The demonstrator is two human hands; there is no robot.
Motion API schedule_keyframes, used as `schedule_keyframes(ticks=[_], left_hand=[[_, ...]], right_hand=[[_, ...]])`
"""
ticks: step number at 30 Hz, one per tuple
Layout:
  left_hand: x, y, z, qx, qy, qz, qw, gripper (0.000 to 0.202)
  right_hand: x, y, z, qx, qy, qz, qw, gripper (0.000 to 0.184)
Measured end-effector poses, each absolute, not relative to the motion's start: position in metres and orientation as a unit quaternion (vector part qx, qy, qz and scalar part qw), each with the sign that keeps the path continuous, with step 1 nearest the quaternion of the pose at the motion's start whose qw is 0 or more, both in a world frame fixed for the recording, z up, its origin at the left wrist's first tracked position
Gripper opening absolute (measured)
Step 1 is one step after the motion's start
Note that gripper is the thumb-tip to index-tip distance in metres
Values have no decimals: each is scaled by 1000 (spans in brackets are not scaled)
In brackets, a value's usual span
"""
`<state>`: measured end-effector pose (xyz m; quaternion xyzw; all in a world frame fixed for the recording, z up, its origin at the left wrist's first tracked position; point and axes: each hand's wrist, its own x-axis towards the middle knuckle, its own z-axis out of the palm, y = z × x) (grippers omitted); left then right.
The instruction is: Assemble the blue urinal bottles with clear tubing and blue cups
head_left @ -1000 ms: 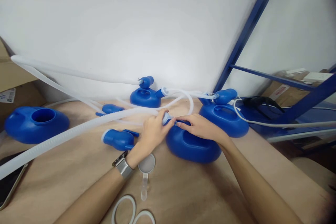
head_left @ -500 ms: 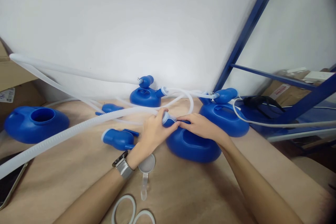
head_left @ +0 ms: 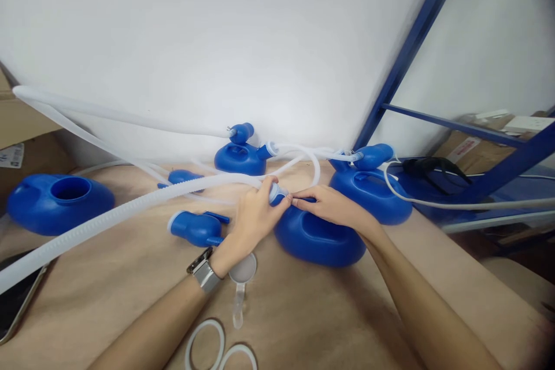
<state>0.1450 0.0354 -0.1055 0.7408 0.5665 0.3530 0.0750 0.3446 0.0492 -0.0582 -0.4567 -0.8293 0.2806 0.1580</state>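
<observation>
A blue plastic jug [head_left: 321, 243] stands on the brown-covered table, its neck topped by a whitish translucent cap [head_left: 277, 192]. Around that neck my left hand [head_left: 258, 208] is closed, its thumb tip reaching to the right side. My right hand [head_left: 332, 206] pinches at the same spot beside the left thumb, just above the jug's handle. What lies between the right fingertips is too small to make out. A white ribbed hose [head_left: 130, 211] passes close behind my left hand. Left of it lies a blue spouted piece [head_left: 195, 228] with a white rim.
Other blue jugs stand by the wall [head_left: 243, 157], at right [head_left: 373, 196] and at left [head_left: 60, 202]. Near me lie a clear strapped cap [head_left: 243, 270], white rings [head_left: 206, 342] and a phone [head_left: 19, 295]. A blue metal frame [head_left: 411, 52] rises at right.
Both hands stay at the jug's neck. The fingertips have shifted very slightly, with the left thumb and right fingers still meeting beside the cap.
</observation>
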Motion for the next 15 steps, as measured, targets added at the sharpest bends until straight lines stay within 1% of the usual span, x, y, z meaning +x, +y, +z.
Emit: schedule_keyframes(ticks=[8,13,15], left_hand=[[148,37,-105,726,558,387,113,35],[147,43,-104,728,510,424,176,28],[144,46,-103,738,485,422,207,28]], right_hand=[[345,51,-59,-452,-829,290,156,36],[345,52,-64,-458,-826,286,164,38],[345,52,-66,-459,-827,278,168,39]])
